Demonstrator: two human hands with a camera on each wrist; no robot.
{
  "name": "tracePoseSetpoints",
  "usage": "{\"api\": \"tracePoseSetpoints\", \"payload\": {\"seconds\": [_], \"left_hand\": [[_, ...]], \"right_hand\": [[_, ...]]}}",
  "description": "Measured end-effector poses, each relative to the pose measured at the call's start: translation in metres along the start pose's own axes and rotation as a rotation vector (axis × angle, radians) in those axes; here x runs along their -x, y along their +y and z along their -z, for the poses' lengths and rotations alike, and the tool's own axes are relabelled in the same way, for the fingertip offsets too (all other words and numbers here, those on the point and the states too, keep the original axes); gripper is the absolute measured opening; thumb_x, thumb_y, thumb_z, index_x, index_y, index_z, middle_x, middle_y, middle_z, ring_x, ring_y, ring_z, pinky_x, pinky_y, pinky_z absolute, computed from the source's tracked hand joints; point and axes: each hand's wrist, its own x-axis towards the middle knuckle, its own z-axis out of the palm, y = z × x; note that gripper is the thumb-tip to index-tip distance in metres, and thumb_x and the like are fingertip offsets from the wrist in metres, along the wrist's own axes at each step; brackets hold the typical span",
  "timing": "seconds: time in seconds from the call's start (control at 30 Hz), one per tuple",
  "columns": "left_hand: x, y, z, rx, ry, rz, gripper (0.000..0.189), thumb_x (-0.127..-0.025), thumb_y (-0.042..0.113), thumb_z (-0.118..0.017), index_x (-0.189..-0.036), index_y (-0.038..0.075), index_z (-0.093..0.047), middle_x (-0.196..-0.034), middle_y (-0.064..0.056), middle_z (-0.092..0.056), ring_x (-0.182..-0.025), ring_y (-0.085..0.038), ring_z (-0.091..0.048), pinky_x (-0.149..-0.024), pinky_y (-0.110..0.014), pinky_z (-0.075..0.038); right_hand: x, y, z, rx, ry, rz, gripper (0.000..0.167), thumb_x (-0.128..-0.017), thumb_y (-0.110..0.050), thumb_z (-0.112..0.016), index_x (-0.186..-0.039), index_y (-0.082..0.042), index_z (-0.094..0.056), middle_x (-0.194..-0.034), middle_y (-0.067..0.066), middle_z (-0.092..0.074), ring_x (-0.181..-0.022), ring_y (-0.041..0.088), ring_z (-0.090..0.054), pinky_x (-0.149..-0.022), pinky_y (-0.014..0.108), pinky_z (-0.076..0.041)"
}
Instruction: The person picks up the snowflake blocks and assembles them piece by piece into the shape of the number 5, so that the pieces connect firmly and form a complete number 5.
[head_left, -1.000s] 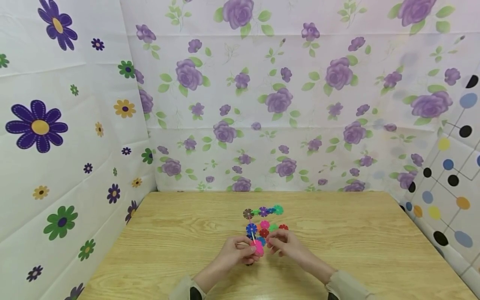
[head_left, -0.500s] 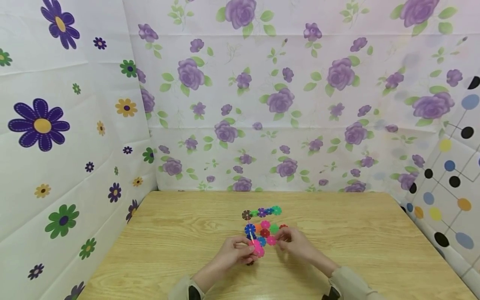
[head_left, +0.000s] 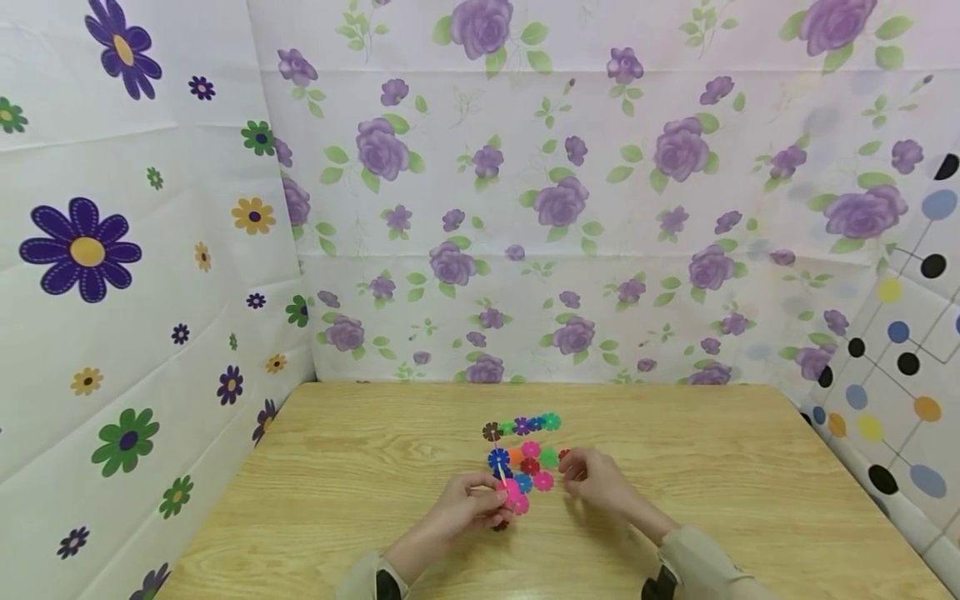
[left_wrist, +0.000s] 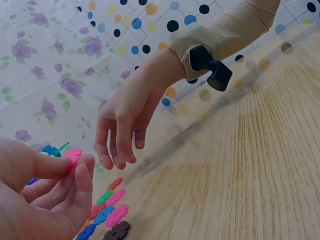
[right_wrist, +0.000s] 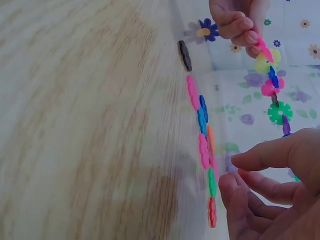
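My left hand (head_left: 472, 504) pinches a pink snowflake disc (left_wrist: 74, 155) between thumb and fingers. It ends a chain of interlocked plastic snowflake discs (right_wrist: 280, 113) that reaches forward, raised above the table, with yellow, blue, pink, brown, green and purple pieces. The right hand (head_left: 596, 481) hovers over the right side of the loose discs, fingers loosely bent and thumb apart, holding nothing. Nearest to it lie a red disc (right_wrist: 212, 212), a green disc (head_left: 549, 458) and a pink disc (head_left: 543, 481).
Other loose discs lie flat in a cluster on the wooden table (head_left: 360, 450), among them a dark red disc (head_left: 530, 467), a light blue disc (head_left: 522, 483) and a brown disc (left_wrist: 117, 231). Flowered cloth (head_left: 465, 333) hangs behind, with printed sheets at both sides.
My right hand has drawn off to the right, away from the loose pink disc, which now shows uncovered on the table. The left hand keeps its pinch, almost unmoved.
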Motion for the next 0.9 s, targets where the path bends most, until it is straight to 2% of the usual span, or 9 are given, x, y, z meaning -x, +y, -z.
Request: {"api": "tracePoseSetpoints", "payload": {"seconds": [0.27, 0.47, 0.67, 0.8, 0.9], "left_hand": [[0.000, -0.002, 0.001, 0.024, -0.007, -0.001, 0.011, -0.092, 0.006, -0.063, -0.099, -0.002, -0.061, -0.085, -0.011, -0.075, -0.075, -0.013, -0.071, -0.067, -0.020, -0.056], [0.000, -0.002, 0.002, 0.027, -0.015, -0.004, 0.015, -0.093, 0.006, -0.062, -0.102, -0.006, -0.059, -0.083, -0.008, -0.075, -0.073, -0.012, -0.070, -0.067, -0.020, -0.056], [0.000, -0.003, 0.003, 0.027, -0.020, -0.002, 0.013, -0.093, 0.007, -0.063, -0.101, -0.003, -0.061, -0.085, -0.010, -0.075, -0.074, -0.012, -0.070, -0.067, -0.020, -0.056], [0.000, -0.003, 0.003, 0.027, -0.018, 0.003, 0.011, -0.092, 0.008, -0.063, -0.099, -0.001, -0.062, -0.085, -0.009, -0.075, -0.074, -0.011, -0.070, -0.067, -0.021, -0.056], [0.001, -0.003, 0.003, 0.029, -0.020, 0.006, 0.011, -0.092, 0.008, -0.063, -0.099, -0.001, -0.062, -0.084, -0.008, -0.074, -0.073, -0.011, -0.070, -0.067, -0.021, -0.056]], "right_hand": [[-0.003, 0.003, 0.002, 0.041, 0.012, -0.018, 0.020, -0.076, 0.008, -0.069, -0.095, 0.002, -0.064, -0.083, 0.008, -0.065, -0.075, 0.013, -0.058, -0.064, 0.020, -0.049], [-0.007, 0.003, 0.002, 0.069, 0.053, -0.113, 0.015, -0.080, 0.006, -0.068, -0.094, -0.001, -0.065, -0.082, 0.004, -0.062, -0.074, 0.014, -0.055, -0.062, 0.021, -0.046], [-0.015, 0.009, -0.001, 0.107, 0.118, -0.157, 0.010, -0.083, 0.003, -0.067, -0.090, -0.004, -0.064, -0.078, 0.002, -0.060, -0.069, 0.013, -0.052, -0.056, 0.023, -0.043], [-0.022, 0.014, -0.002, 0.142, 0.159, -0.171, 0.014, -0.084, 0.000, -0.068, -0.097, -0.003, -0.062, -0.077, 0.004, -0.061, -0.066, 0.014, -0.052, -0.056, 0.025, -0.043], [-0.028, 0.019, -0.002, 0.170, 0.157, -0.182, 0.021, -0.084, -0.004, -0.071, -0.103, -0.002, -0.061, -0.077, 0.005, -0.062, -0.066, 0.015, -0.053, -0.058, 0.027, -0.044]]}}
